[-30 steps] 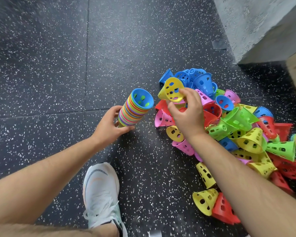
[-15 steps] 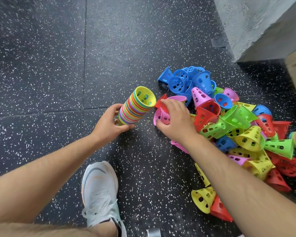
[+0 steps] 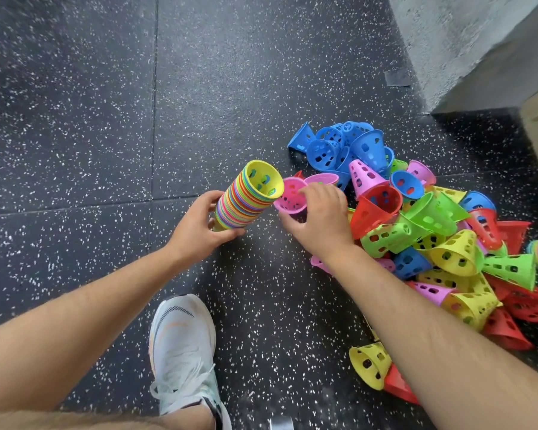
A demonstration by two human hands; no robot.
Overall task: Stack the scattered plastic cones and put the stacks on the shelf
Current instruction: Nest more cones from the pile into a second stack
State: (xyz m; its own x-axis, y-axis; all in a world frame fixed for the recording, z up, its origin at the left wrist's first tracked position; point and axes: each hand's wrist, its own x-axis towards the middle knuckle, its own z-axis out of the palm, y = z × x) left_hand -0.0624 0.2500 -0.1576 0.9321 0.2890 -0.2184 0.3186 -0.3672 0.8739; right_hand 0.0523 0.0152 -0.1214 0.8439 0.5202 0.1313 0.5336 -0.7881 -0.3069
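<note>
Head view: white sneaker (image 3: pixel 184 349) nearest, on speckled black floor (image 3: pixel 106 119). Left hand (image 3: pixel 199 226), fingers clamped round base of tilted multicolour cone stack (image 3: pixel 246 197), yellow cone topmost, open mouth up. Right hand (image 3: pixel 319 218), fingers closed on pink cone (image 3: pixel 291 195), its rim touching stack rim. Loose cone pile (image 3: pixel 432 237) right, on floor. Grey concrete wall (image 3: pixel 466 41) far right.

The left hand (image 3: pixel 196 231) grips a tilted multicoloured stack (image 3: pixel 246 197) topped by a yellow cone, while the right hand (image 3: pixel 319 218) holds a pink cone (image 3: pixel 289 195) just beside its mouth, the loose pile (image 3: pixel 432 237) behind on the speckled floor (image 3: pixel 75 119).
</note>
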